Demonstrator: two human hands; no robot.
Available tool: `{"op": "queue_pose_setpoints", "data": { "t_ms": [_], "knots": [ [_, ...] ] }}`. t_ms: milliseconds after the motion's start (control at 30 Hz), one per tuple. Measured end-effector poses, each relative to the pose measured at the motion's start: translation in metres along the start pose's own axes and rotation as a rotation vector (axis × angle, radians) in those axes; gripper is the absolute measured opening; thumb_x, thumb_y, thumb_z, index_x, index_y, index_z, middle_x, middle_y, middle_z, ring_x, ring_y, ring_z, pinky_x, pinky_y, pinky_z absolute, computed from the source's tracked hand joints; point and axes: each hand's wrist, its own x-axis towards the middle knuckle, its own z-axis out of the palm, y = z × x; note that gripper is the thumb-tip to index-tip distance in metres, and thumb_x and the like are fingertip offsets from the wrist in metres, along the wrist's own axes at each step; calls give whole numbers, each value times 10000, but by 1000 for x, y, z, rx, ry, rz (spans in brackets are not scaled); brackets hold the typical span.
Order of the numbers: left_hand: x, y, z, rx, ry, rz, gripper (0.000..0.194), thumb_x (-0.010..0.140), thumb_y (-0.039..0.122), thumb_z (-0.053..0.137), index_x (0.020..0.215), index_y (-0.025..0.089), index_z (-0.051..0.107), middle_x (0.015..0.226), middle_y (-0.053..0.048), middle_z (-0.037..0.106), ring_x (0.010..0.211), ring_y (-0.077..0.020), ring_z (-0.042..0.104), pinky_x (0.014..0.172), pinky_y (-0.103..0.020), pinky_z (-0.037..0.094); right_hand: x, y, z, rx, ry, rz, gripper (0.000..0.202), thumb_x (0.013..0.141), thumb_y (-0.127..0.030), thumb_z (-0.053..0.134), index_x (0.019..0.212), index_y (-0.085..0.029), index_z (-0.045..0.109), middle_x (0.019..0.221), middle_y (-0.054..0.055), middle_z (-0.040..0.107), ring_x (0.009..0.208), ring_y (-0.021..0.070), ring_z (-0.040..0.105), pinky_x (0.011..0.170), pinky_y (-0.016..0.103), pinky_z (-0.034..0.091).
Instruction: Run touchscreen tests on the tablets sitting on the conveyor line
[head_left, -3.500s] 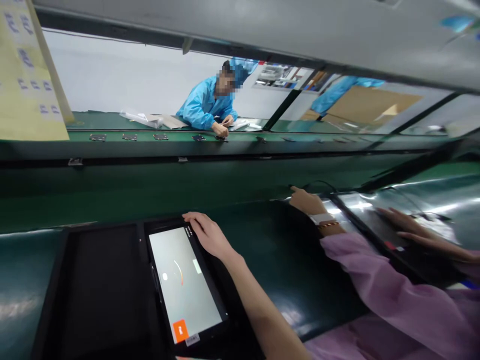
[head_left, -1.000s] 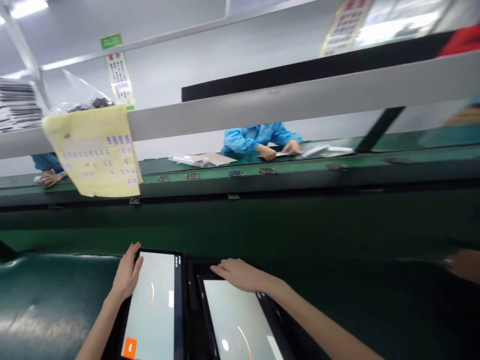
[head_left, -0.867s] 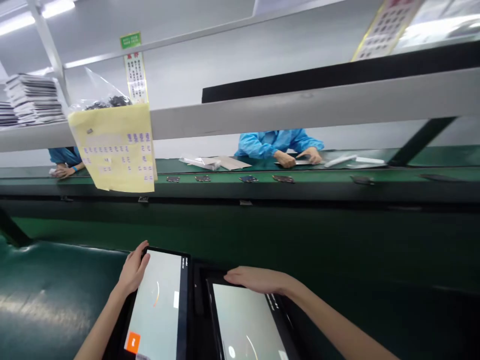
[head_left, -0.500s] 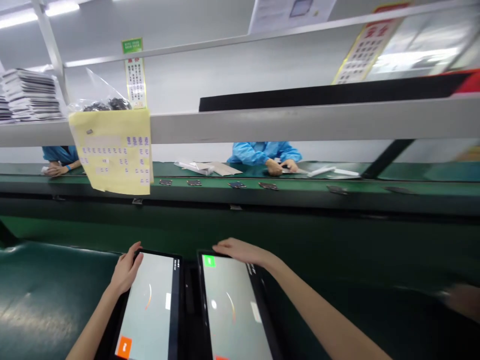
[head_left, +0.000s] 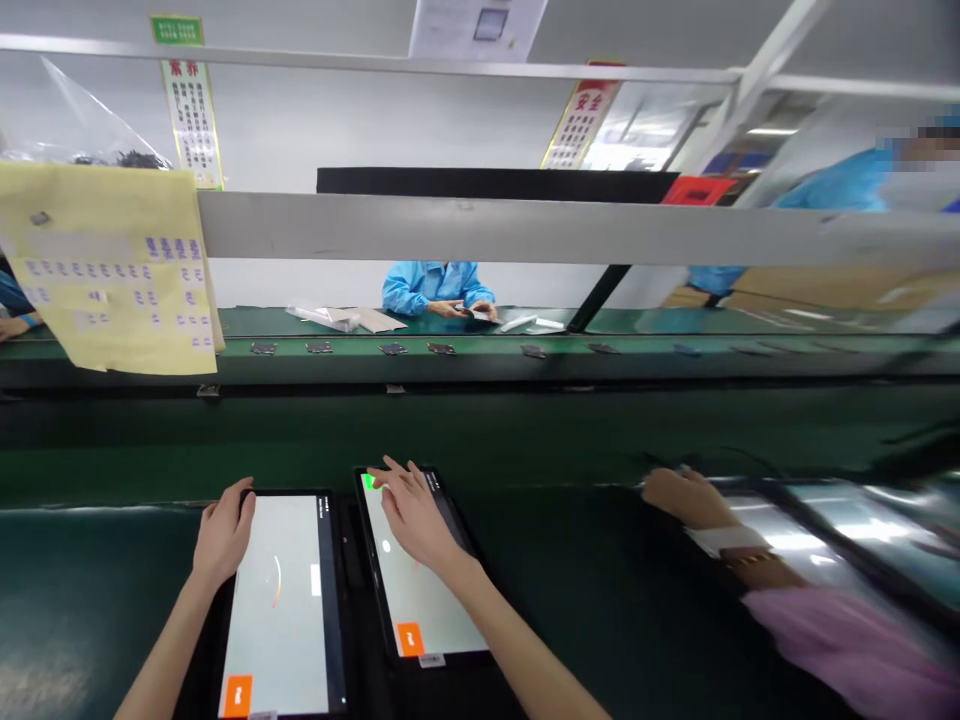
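Note:
Two tablets with lit pale screens lie side by side in front of me. My left hand (head_left: 224, 535) grips the upper left corner of the left tablet (head_left: 289, 640), its thumb along the edge and the other fingers curled at the rim. An orange square glows low on that screen. Over the top of the right tablet (head_left: 431, 610) hovers my right hand (head_left: 412, 512), fingers spread, one fingertip at the green square (head_left: 367, 481) in the screen's corner. Whether that fingertip touches the glass, I cannot tell. This screen also has an orange square near its bottom.
A co-worker's hand (head_left: 686, 497) with a pink sleeve (head_left: 847, 640) is at the right. Behind runs a green conveyor (head_left: 472, 365) carrying several small dark parts. Across it sits a person in blue (head_left: 431, 285). Yellow sheets (head_left: 112, 270) hang from the grey beam (head_left: 480, 228).
The view has swung right. My right hand has moved from the right tablet's top edge onto its screen, fingers now spread. The right tablet sits farther away. My left hand stays on the left tablet.

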Motion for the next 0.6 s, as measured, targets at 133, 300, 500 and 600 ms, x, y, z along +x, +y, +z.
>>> {"op": "queue_pose_setpoints", "data": {
  "t_ms": [133, 300, 500, 600],
  "knots": [
    [1, 4, 6, 15, -4, 37, 465, 924, 425, 248, 1207, 215, 551, 1296, -85, 572, 1226, -253, 501, 1064, -473, 343, -15, 12, 0, -71, 57, -1, 343, 891, -93, 284, 1109, -201, 525, 961, 72, 652, 1356, 283, 403, 1123, 652, 242],
    [3, 0, 5, 38, 3, 59, 463, 915, 403, 247, 1211, 216, 549, 1299, -86, 569, 1231, -252, 500, 1057, -466, 354, -20, 18, -3, -111, 71, 1, 399, 891, -81, 279, 1212, -194, 487, 986, 70, 643, 1372, 283, 379, 1120, 656, 252],
    [4, 1, 5, 59, 2, 59, 489, 904, 418, 229, 1219, 213, 543, 1307, -88, 565, 1234, -252, 511, 1046, -458, 376, -18, 14, 1, -108, 40, -19, 386, 893, -69, 284, 1214, -191, 462, 990, 63, 644, 1411, 264, 306, 1143, 639, 220],
    [4, 1, 6, 57, 3, 59, 486, 900, 424, 234, 1214, 216, 540, 1301, -79, 573, 1241, -246, 510, 1058, -452, 374, -16, 13, 4, -108, 29, -14, 370, 887, -65, 284, 1193, -186, 454, 1017, 70, 635, 1418, 275, 286, 1144, 642, 207]
  ]
}}
